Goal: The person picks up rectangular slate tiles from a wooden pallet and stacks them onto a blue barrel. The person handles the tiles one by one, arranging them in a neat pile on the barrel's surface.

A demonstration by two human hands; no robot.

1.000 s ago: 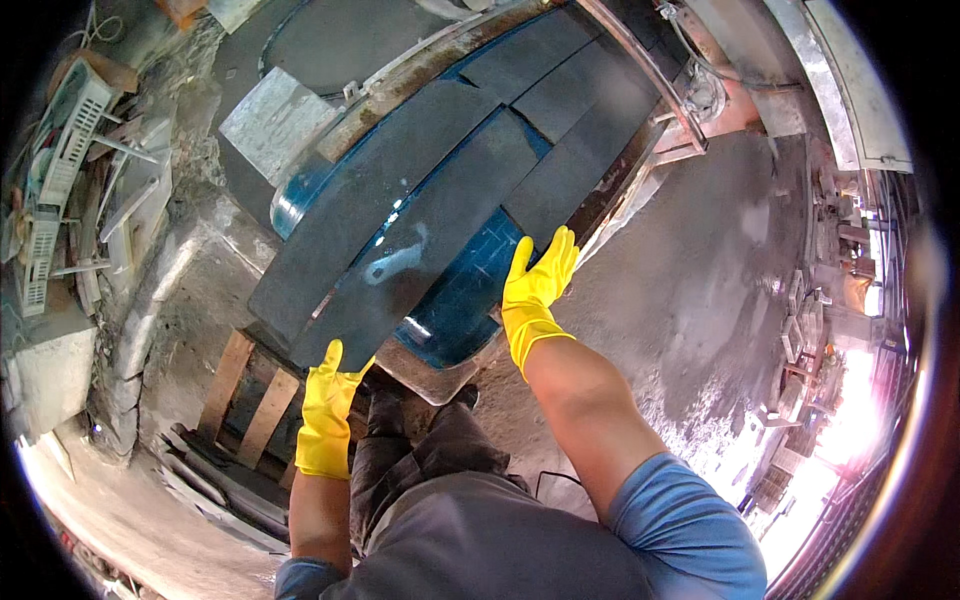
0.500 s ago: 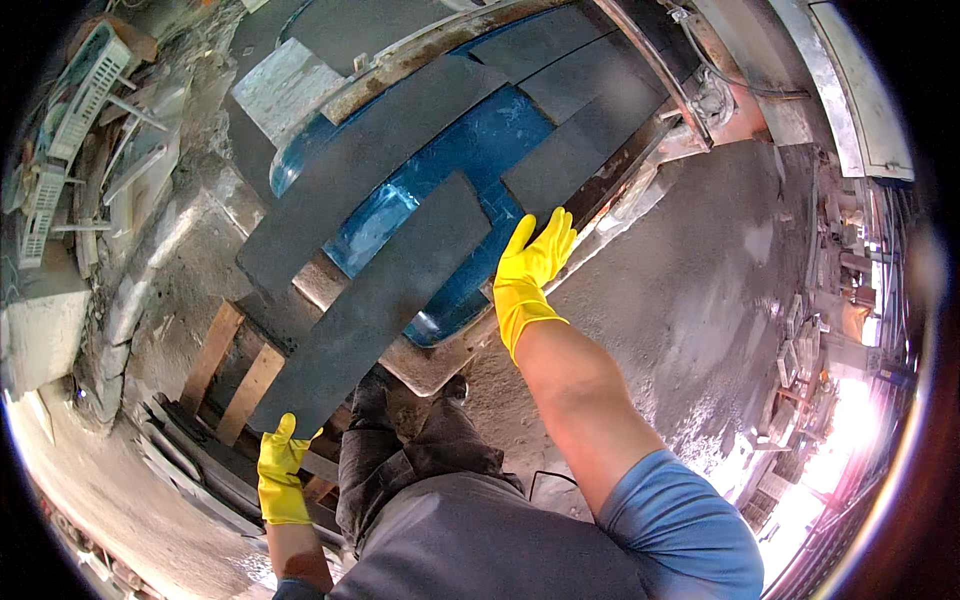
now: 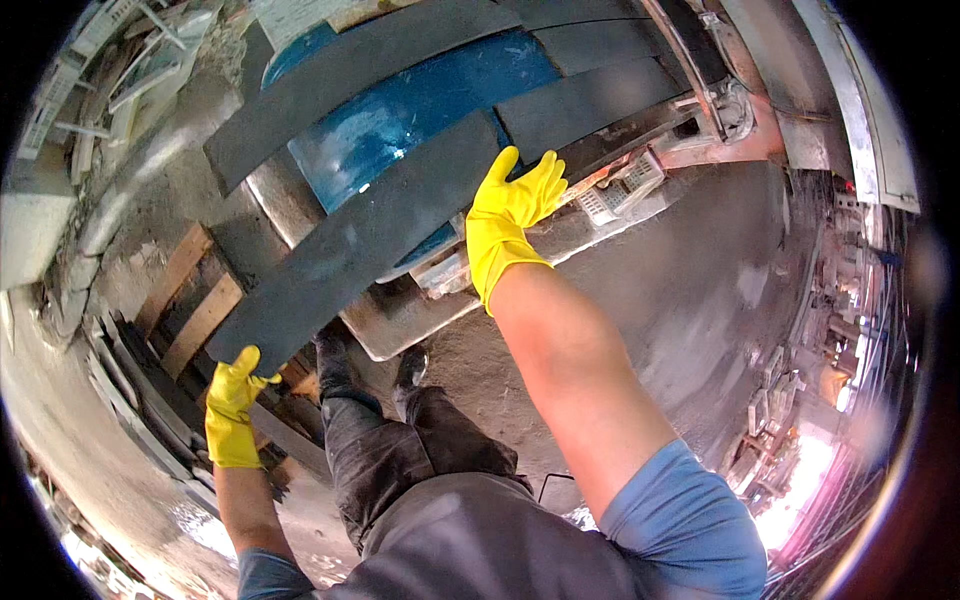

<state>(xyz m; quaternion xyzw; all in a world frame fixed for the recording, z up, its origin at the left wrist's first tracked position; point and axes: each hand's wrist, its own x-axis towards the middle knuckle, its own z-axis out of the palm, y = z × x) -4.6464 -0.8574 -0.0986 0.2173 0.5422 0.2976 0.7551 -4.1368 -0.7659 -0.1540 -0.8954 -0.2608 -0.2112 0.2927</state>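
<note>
Across the blue worktop's [image 3: 420,95] near edge: dark plank [image 3: 350,240], long axis slanting from overhanging near-left end to far right.
Left hand [image 3: 234,405], off the worktop's near-left side: fingers clamped on that overhanging end, plank stretching from them toward the worktop.
Right hand [image 3: 508,215], at the worktop's right edge: thumb and fingers apart, plank leftward; contact cannot be told.

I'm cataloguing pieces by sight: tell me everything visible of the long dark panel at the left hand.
The long dark panel is a flat, dark grey, matte strip, perhaps stone or board. It slants from lower left to upper right, its upper part over a blue surface, its lower-left end jutting beyond that. The yellow-gloved left hand holds this end; the right hand, also gloved, is beside the upper end, contact unclear.
</note>
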